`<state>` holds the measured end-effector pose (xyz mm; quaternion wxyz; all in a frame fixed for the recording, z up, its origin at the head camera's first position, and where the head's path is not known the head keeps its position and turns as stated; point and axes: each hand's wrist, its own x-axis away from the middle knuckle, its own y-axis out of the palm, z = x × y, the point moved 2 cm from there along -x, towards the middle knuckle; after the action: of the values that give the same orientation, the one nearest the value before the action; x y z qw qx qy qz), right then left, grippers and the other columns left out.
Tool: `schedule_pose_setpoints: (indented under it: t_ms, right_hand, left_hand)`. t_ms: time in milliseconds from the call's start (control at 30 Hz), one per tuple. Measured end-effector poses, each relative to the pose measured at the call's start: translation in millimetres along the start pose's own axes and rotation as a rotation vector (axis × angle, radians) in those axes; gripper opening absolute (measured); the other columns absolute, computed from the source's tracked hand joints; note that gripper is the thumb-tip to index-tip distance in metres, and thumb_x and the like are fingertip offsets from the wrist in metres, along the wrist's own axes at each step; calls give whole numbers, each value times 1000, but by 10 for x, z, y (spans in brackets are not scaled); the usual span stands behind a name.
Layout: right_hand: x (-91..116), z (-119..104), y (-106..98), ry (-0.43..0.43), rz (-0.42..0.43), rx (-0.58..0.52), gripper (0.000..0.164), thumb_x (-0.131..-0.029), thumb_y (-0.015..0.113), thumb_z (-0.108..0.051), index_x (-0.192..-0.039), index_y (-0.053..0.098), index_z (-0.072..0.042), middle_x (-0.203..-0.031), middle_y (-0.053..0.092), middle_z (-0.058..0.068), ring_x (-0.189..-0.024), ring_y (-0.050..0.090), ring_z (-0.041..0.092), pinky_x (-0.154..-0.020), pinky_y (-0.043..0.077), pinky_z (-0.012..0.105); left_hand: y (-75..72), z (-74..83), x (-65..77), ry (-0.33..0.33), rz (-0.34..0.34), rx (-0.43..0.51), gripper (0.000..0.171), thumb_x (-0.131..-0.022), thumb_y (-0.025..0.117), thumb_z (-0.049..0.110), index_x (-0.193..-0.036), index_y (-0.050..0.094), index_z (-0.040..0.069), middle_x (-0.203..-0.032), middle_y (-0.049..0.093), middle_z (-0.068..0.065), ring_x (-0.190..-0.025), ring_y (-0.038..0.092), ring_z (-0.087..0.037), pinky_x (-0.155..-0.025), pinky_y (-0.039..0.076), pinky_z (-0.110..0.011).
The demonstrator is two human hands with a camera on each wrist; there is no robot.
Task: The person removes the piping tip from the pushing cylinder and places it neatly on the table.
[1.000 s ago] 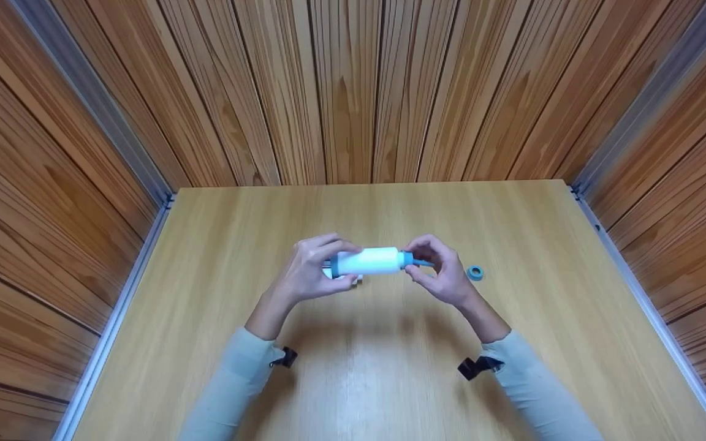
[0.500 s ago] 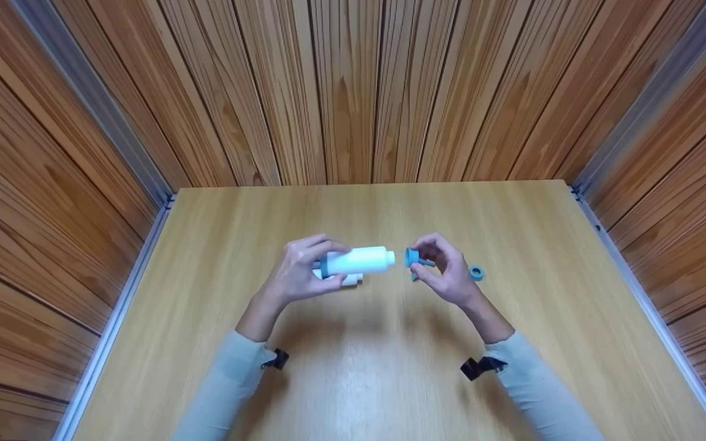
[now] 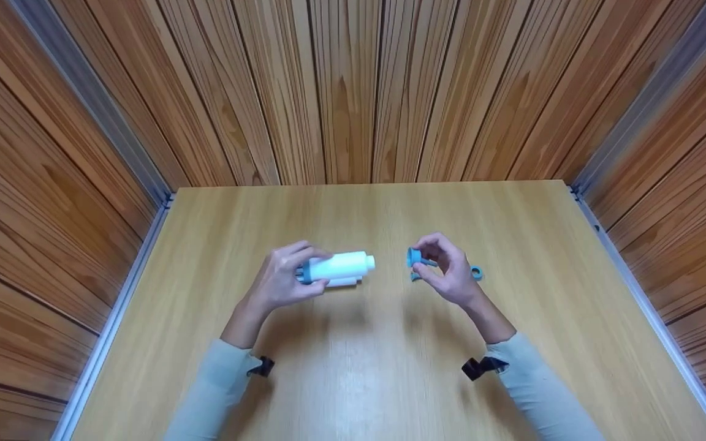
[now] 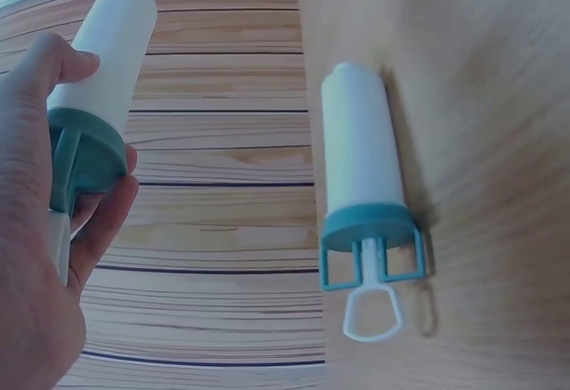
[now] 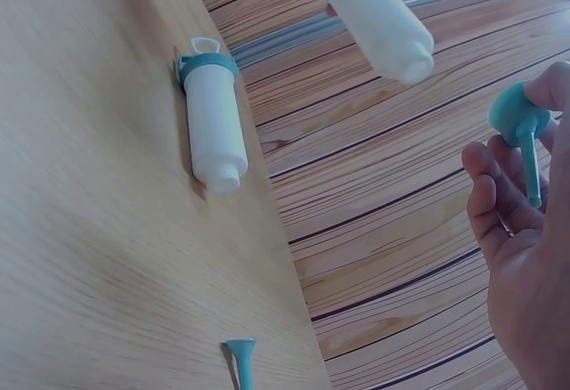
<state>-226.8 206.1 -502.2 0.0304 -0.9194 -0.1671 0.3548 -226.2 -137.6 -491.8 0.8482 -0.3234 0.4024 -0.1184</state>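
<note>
My left hand [image 3: 282, 275] grips a white icing syringe [image 3: 342, 264] near its teal collar, thumb and fingers around it. The bare narrow tip of its barrel faces right in the head view. My right hand [image 3: 450, 275] pinches a teal nozzle [image 3: 413, 256], its wide mouth toward the barrel and its thin spout toward the palm. A gap separates nozzle and barrel. In the left wrist view, a second white syringe [image 4: 361, 145] with a teal collar and white pull ring lies on the table. Another teal nozzle [image 5: 240, 354] lies there too, seen in the right wrist view.
On the wooden table [image 3: 353, 392], a small teal ring [image 3: 477, 273] lies just right of my right hand. Wood-plank walls [image 3: 347, 92] enclose the table at the back and both sides, with metal rails along the side edges.
The nozzle has come off the syringe's tip. My left hand has drawn the syringe away to the left, widening the gap, while my right hand with the nozzle has barely moved.
</note>
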Motion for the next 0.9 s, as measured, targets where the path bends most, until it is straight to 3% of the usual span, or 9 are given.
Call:
schedule_pose_setpoints:
  t_ms: [433,700,900]
  right_hand:
    - [2,13,12,-14,-24,4,34,-89,62,28,-121,56,22,-113,68,-9,-98,68,0,-90,60,16]
    - [28,32,4,-8,-26,8,35,-88,63,28,-122,56,21,-110,69,-4,-98,69,0,-91,61,17]
    - [44,54,7,12,-10,1,33,-88,64,27,-120,56,23,-115,69,-10,-100,70,-2,-92,61,16]
  left_hand:
    - [15,-107,178,-69,-37,-6,36,-87,95,17,-120,83,8,-116,83,-12,-106,79,-30,-95,69,-49]
    - [67,-195,316,-105,-63,3,36,-86,94,15,-119,82,8,-114,81,-12,-105,76,-30,-92,68,-48]
    - [134,-249,396,-105,-82,3,35,-86,94,14,-118,80,9,-115,80,-13,-105,76,-30,-92,69,-51]
